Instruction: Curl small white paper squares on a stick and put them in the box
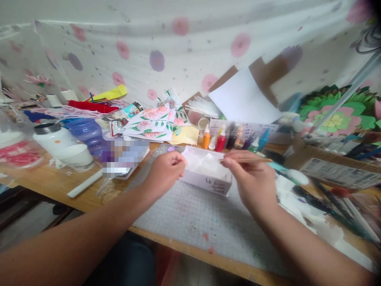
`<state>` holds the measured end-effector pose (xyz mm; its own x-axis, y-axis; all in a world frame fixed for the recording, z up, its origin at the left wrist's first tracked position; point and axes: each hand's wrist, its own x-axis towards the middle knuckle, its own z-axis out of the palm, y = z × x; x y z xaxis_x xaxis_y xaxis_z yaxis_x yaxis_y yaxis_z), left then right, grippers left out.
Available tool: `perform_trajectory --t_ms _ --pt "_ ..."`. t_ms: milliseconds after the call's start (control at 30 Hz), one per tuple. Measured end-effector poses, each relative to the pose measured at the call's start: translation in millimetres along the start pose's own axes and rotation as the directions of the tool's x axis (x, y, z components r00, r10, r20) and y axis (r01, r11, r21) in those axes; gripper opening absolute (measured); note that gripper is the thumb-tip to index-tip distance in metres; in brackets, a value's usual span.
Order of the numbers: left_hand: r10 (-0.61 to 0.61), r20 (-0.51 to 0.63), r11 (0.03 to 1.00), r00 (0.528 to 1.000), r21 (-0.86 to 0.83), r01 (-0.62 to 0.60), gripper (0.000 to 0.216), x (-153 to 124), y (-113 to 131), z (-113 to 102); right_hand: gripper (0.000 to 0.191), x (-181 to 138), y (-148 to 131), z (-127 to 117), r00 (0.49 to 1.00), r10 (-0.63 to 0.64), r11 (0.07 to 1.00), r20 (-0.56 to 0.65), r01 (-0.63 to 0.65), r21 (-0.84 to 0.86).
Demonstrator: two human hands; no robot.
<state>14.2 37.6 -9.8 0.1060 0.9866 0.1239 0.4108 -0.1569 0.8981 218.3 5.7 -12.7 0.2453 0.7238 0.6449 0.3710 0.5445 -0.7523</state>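
A white open box [205, 180] with handwriting on its front sits on a grey cutting mat [190, 214]. Inside it lies soft-looking white material [208, 163], too blurred to name. My left hand [166, 171] is at the box's left end, its fingers pinched together; whatever they hold, if anything, cannot be made out. Over the right end of the box, my right hand [256, 180] grips a thin wooden stick [258, 160] that lies nearly level. The stick's left tip reaches over the box, close to the white material.
Behind the box stand an orange paint bottle [206, 138], a red one [220, 142] and several darker ones. A white cup [74, 157] and a white jar [53, 139] are at left. On the right are a cardboard box [336, 171] and white scraps [321, 226].
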Motion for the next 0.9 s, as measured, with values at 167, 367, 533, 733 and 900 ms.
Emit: perform_trajectory --t_ms 167,367,533,733,900 --pt "-0.072 0.001 0.995 0.997 0.071 0.072 0.013 13.0 -14.8 -7.7 0.008 3.8 16.1 4.4 0.985 0.169 0.957 -0.02 -0.159 0.242" --pt "0.135 0.068 0.977 0.988 -0.178 -0.121 0.024 -9.8 12.1 -1.5 0.011 -8.4 7.6 8.6 0.993 0.021 0.881 0.117 -0.074 0.468" --pt "0.144 0.454 0.861 0.879 -0.495 0.114 0.016 -24.5 22.2 5.2 0.017 -14.3 -7.3 6.3 0.972 -0.087 0.879 0.217 -0.028 0.477" --pt "0.173 0.526 0.763 0.833 -0.606 0.224 0.016 -26.7 21.0 6.4 0.013 -13.9 -13.9 3.2 0.954 -0.114 0.831 0.278 -0.062 0.552" --pt "0.195 0.546 0.674 0.815 -0.678 0.293 0.018 -26.3 21.3 6.3 0.014 -14.5 -18.1 1.2 0.955 -0.133 0.843 0.266 -0.032 0.537"
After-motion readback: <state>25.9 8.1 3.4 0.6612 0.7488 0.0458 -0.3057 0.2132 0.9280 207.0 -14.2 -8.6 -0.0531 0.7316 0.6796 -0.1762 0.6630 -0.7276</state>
